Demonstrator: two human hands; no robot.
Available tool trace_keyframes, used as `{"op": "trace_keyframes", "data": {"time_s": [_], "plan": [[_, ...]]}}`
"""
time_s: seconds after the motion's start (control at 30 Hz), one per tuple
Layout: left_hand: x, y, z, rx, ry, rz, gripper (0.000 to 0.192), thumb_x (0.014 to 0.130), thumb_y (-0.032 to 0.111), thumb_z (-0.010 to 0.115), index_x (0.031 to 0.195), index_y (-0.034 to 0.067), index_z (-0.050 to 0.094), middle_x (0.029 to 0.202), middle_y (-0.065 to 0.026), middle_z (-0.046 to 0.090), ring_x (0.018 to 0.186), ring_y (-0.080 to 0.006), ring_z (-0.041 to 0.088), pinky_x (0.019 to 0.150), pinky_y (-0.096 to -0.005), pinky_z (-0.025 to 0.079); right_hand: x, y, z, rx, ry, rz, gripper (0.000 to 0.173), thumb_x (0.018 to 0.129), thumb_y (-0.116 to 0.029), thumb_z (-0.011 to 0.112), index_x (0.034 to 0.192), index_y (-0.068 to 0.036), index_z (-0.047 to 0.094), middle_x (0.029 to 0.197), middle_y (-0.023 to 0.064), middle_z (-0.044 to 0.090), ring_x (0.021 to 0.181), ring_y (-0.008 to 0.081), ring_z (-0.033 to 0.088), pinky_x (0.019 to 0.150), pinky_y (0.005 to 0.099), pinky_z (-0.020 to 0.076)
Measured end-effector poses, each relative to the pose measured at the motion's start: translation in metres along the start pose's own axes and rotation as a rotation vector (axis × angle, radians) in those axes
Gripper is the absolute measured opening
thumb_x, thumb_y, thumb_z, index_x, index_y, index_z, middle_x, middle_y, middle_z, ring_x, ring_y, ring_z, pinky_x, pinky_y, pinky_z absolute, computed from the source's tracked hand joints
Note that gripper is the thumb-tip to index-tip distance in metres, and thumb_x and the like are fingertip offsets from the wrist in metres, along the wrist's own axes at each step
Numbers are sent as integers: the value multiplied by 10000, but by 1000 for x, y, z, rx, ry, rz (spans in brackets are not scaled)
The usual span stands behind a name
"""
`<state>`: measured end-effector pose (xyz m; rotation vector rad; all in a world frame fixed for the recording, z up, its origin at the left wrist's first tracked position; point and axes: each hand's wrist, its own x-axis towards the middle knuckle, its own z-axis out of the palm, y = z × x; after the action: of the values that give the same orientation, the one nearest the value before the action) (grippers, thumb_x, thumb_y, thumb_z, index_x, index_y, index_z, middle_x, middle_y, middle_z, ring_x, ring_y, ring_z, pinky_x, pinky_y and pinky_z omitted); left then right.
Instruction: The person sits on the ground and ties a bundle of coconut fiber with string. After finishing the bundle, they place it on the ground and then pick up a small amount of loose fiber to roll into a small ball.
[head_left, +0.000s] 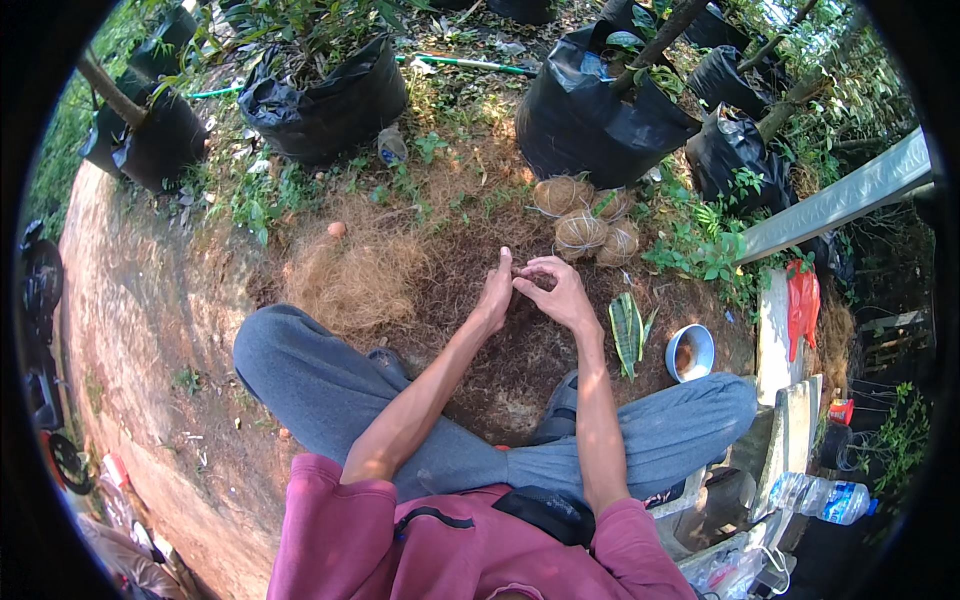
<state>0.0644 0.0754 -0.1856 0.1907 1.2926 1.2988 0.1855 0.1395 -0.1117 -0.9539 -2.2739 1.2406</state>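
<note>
My left hand (495, 294) is held above a patch of dark coir fibre and soil (465, 367), its thumb pointing up. Its other fingers are mostly hidden from this angle. Close against it, my right hand (561, 296) has thumb and fingers curved into a ring, the fingertips meeting near the left palm. Something brown shows inside that ring; whether it is held or is the ground behind, I cannot tell. Just beyond my right hand sit several fibre balls (581, 231) wound with white string, a green leaf piece (604, 201) among them. Loose tan coconut fibre (356, 274) is heaped at left.
Cut snake plant leaves (626, 334) and a blue-white bowl (690, 352) with brown residue lie at right. Black grow bags (592, 120) line the far side. A metal pole (840, 195) slants in from the right, above a red plastic bag (802, 307). A plastic bottle (825, 497) lies lower right.
</note>
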Motion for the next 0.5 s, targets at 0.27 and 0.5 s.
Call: {"op": "trace_keyframes", "data": {"time_s": [0.27, 0.5], "plan": [[-2, -2, 7, 70, 95, 36, 820, 947, 665, 264, 1176, -74, 538, 1239, -223, 526, 1195, -254, 442, 1055, -437, 296, -1, 2, -3, -4, -29, 48, 257, 761, -166, 757, 913, 33, 696, 1059, 163, 654, 1030, 289, 616, 934, 388, 460], [-1, -7, 7, 134, 157, 34, 908, 945, 661, 263, 1384, -132, 327, 1439, -276, 353, 1357, -304, 307, 1117, -451, 221, 0, 2, -6, 50, -25, 120, 199, 808, -125, 704, 918, 39, 680, 959, 141, 678, 880, 228, 651, 798, 350, 494]]}}
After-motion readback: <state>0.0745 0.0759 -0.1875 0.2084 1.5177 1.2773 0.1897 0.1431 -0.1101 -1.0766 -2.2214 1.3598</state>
